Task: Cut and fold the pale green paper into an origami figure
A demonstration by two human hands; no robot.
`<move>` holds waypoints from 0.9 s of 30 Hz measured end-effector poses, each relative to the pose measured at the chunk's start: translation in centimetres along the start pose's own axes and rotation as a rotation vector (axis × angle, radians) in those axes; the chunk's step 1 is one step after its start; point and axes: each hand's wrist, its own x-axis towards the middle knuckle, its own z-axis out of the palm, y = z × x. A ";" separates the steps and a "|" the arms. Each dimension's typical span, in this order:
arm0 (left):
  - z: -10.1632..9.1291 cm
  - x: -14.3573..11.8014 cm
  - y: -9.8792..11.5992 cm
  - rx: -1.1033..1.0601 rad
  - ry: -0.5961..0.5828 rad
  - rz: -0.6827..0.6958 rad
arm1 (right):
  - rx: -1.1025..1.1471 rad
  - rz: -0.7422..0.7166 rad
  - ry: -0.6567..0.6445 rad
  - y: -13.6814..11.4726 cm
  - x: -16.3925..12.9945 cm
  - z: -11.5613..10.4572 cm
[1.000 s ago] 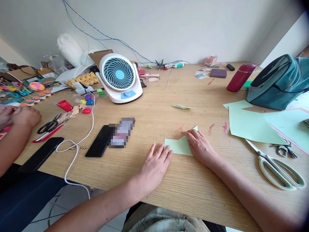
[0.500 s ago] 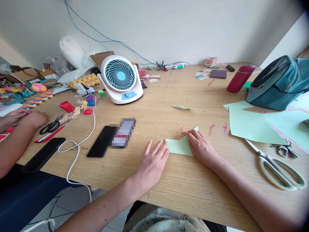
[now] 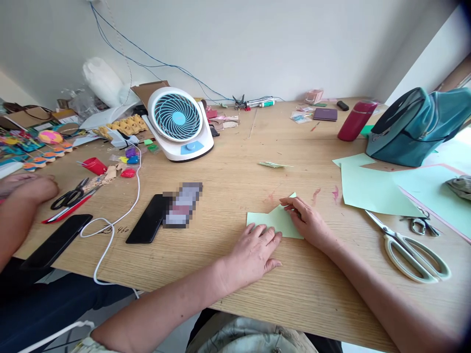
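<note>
The left hand (image 3: 255, 252) has slid right since the earlier frames: half a second ago its fingertips lay just short of the pale green paper piece (image 3: 274, 221), and now they rest on that piece's near left corner, the grip released and flat. The right hand (image 3: 307, 223) is much where it was, pressing the right part of the paper with loosely curled fingers, grasping nothing. The paper lies flat on the desk (image 3: 301, 289) toward the middle of its near edge, one corner folded up into a point between the hands.

At the left edge of the desk another person's hand (image 3: 31, 186) has drawn back toward that edge, beside black-handled scissors (image 3: 68, 196).

Of containers, a teal bag (image 3: 414, 130) stands at the far right corner, zipped, its contents hidden. A red bottle (image 3: 353, 121) stands just left of it, closed. A yellow egg tray (image 3: 123, 125) sits behind the white fan (image 3: 178, 122) toward the far left; its cups look bare, though I cannot tell for sure. Large green sheets (image 3: 371, 189) and pale-handled scissors (image 3: 412, 247) lie near the right edge.
</note>
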 end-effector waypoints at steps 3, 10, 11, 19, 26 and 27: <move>0.7 0.7 0.3 0.021 0.035 0.036 | 0.028 0.008 0.031 0.1 0.0 0.1; 1.6 1.5 0.7 0.046 0.055 0.109 | 0.000 0.036 0.008 0.2 0.2 0.4; 1.4 1.7 0.8 0.055 0.039 0.103 | 0.006 0.043 0.010 0.2 0.2 0.4; -0.5 3.6 2.9 0.157 -0.066 0.006 | 0.042 0.132 0.001 -0.4 0.2 -0.1; -1.0 5.2 4.2 0.120 -0.147 -0.069 | 0.115 0.166 -0.010 -0.6 0.2 -0.3; -1.1 5.2 3.8 0.119 -0.123 -0.054 | 0.152 0.177 -0.015 -0.5 0.2 -0.3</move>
